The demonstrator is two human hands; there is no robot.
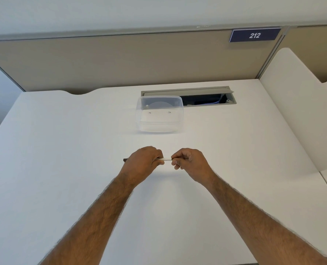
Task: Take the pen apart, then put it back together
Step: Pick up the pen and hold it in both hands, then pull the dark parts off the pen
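Held level just above the tabletop (63, 150), well short of the clear plastic container (159, 114), the white pen (166, 159) is pinched by left hand (142, 162) and right hand (190, 162) at opposite ends, probably to twist or pull it.

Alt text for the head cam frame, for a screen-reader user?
Two bare hands hold a white pen level over a white desk: the left hand grips its dark-tipped end, the right hand pinches the other. Behind them a clear plastic container stands by an open cable hatch; a partition sign reads 212.
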